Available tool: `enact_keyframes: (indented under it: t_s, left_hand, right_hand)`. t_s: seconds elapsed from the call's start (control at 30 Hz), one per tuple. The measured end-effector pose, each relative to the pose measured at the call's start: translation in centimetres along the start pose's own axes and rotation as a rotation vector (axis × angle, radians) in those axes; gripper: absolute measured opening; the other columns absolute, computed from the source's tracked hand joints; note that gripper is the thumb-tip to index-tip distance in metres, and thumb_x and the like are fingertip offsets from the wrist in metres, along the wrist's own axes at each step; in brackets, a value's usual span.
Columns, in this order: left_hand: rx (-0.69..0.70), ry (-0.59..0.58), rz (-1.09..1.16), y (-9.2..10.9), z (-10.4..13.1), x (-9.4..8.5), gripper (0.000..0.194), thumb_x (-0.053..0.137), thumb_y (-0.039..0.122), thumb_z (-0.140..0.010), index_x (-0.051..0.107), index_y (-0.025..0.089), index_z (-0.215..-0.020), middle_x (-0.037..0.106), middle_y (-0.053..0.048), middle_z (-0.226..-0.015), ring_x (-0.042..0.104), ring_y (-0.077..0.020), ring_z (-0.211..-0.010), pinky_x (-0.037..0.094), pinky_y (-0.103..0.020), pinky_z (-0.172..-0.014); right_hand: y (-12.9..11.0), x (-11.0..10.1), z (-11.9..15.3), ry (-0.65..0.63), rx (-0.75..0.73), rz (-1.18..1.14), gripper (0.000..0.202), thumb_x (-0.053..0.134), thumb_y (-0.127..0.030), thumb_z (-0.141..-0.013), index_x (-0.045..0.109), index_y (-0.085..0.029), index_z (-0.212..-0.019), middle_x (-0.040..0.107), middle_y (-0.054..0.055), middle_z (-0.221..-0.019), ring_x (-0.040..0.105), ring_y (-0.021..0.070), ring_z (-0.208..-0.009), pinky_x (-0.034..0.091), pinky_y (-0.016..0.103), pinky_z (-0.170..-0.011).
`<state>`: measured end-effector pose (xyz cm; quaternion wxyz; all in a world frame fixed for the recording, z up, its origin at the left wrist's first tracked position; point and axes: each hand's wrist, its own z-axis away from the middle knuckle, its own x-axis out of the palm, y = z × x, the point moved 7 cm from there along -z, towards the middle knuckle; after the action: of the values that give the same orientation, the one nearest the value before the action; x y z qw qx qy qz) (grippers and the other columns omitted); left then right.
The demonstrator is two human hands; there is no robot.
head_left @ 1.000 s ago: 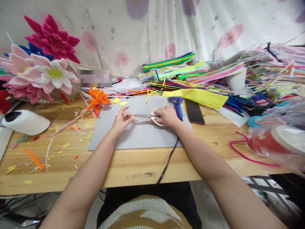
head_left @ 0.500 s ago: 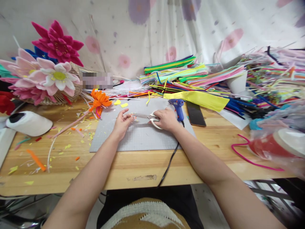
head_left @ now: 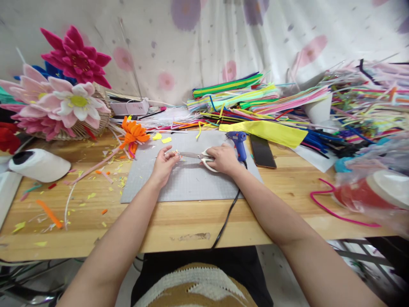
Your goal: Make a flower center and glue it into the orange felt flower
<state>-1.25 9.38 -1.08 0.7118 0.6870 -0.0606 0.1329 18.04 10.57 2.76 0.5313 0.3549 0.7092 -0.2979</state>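
Over the grey cutting mat point(head_left: 198, 187), my right hand point(head_left: 223, 158) is closed round the pale handles of a pair of scissors point(head_left: 191, 155). Their blades point left, and the tips reach my left hand point(head_left: 166, 164). The thumb and fingertips of that hand pinch a small piece, pale with a bit of orange, too small to name. A blue glue gun point(head_left: 238, 145) lies just right of my right hand, its black cord running to the table's front edge. Left of my left hand, at the mat's corner, lies an orange flower point(head_left: 133, 134).
Bundles of coloured pipe cleaners point(head_left: 230, 87) are piled along the back. A phone point(head_left: 262, 152) and a yellow strip point(head_left: 265, 133) lie near the mat. Large fuzzy flowers point(head_left: 78, 101) and a white spool point(head_left: 40, 165) stand left, among scraps. A red container point(head_left: 354, 194) in plastic is at right.
Both hands keep nearly the same place, with the scissor tips still at the left fingertips. The orange bit between the fingers shows less. The view has shifted very slightly.
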Motion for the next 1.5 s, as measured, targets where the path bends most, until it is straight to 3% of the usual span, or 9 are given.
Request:
enact_keyframes:
  t_s: [0.57, 0.77, 1.1, 1.5]
  left_hand:
    - [-0.01, 0.01, 0.006, -0.5, -0.1, -0.2, 0.055, 0.072, 0.023, -0.059, 0.046, 0.02, -0.107, 0.058, 0.004, -0.074, 0.062, -0.0123, -0.077, 0.045, -0.03, -0.08]
    - [0.002, 0.031, 0.004, 0.0, 0.1, -0.1, 0.052, 0.072, 0.021, -0.059, 0.047, 0.019, -0.104, 0.057, 0.006, -0.07, 0.06, -0.0096, -0.07, 0.045, -0.028, -0.079]
    - [0.083, -0.073, -0.108, 1.1, 0.3, 0.5, 0.055, 0.07, 0.014, -0.058, 0.046, 0.021, -0.107, 0.058, 0.006, -0.069, 0.056, -0.0087, -0.065, 0.046, -0.025, -0.07]
    - [0.095, -0.088, -0.119, 1.0, 0.3, 0.5, 0.054, 0.07, 0.015, -0.059, 0.046, 0.02, -0.108, 0.058, 0.006, -0.07, 0.056, -0.0091, -0.066, 0.047, -0.026, -0.071]
  right_hand:
    - [0.6, 0.0, 0.0, 0.003, 0.041, 0.018, 0.042, 0.042, -0.053, -0.085, 0.063, -0.018, -0.077, 0.069, 0.007, -0.08, 0.057, 0.0169, -0.07, 0.021, 0.03, -0.064]
    - [0.1, -0.3, 0.1, 0.023, 0.003, 0.007, 0.04, 0.044, -0.053, -0.084, 0.062, -0.017, -0.078, 0.069, 0.007, -0.08, 0.056, 0.0172, -0.072, 0.021, 0.03, -0.065]
    - [0.1, 0.0, 0.1, -0.002, -0.053, 0.014, 0.035, 0.047, -0.048, -0.082, 0.06, -0.017, -0.075, 0.068, 0.006, -0.078, 0.058, 0.0163, -0.073, 0.02, 0.031, -0.066]
    - [0.1, 0.2, 0.0, -0.028, -0.053, 0.007, 0.036, 0.046, -0.048, -0.083, 0.061, -0.016, -0.074, 0.068, 0.006, -0.076, 0.057, 0.0162, -0.072, 0.019, 0.031, -0.066]
